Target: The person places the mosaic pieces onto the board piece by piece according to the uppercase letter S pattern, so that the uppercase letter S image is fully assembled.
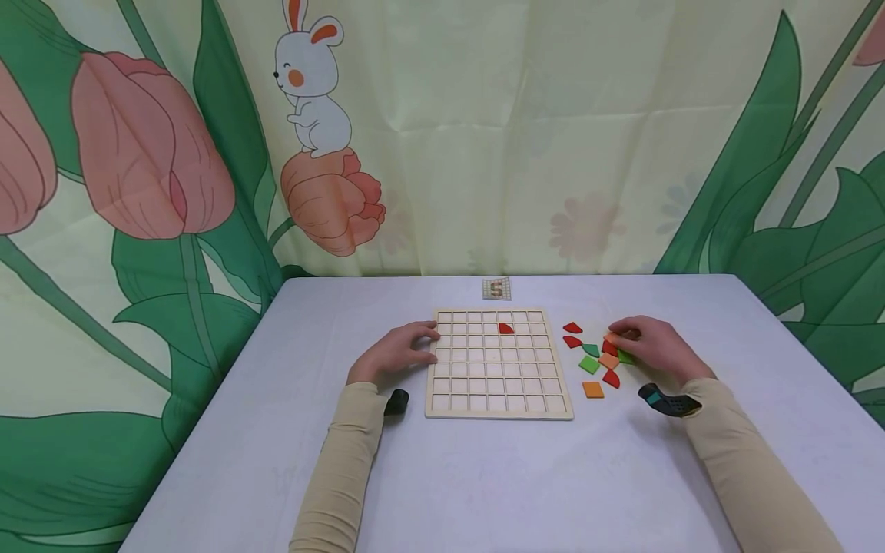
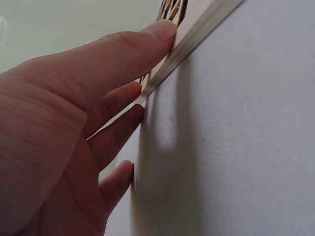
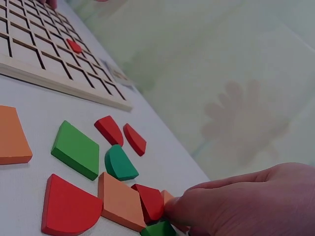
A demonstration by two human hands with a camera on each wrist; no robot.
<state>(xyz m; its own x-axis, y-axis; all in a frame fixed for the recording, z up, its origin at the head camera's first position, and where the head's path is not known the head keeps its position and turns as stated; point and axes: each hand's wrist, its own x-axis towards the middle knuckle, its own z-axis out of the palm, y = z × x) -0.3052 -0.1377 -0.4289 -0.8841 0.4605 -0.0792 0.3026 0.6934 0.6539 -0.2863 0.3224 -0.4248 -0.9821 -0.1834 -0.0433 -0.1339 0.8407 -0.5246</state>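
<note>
A wooden grid board (image 1: pixel 499 415) lies flat on the white table, with one red quarter-round tile (image 1: pixel 506 329) in a cell of its upper part. At its left edge rests my left hand (image 1: pixel 396 349), thumb and fingertips touching the frame with the fingers loosely spread. To the right of the board, my right hand (image 1: pixel 657 346) pinches an orange tile (image 3: pixel 167 196) at the back of a loose tile pile; the fingers hide much of it. Beside those fingers lie a red tile (image 3: pixel 149 202), an orange square (image 3: pixel 120 200) and a dark green tile (image 3: pixel 158 229).
Around the pile are more tiles: a light green square (image 1: pixel 589 365), a teal piece (image 1: pixel 591 350), an orange square (image 1: pixel 592 390) and several red pieces (image 1: pixel 572 328). A small pattern card (image 1: pixel 496 289) lies behind the board. A printed curtain (image 1: pixel 484 153) hangs beyond the table's far edge.
</note>
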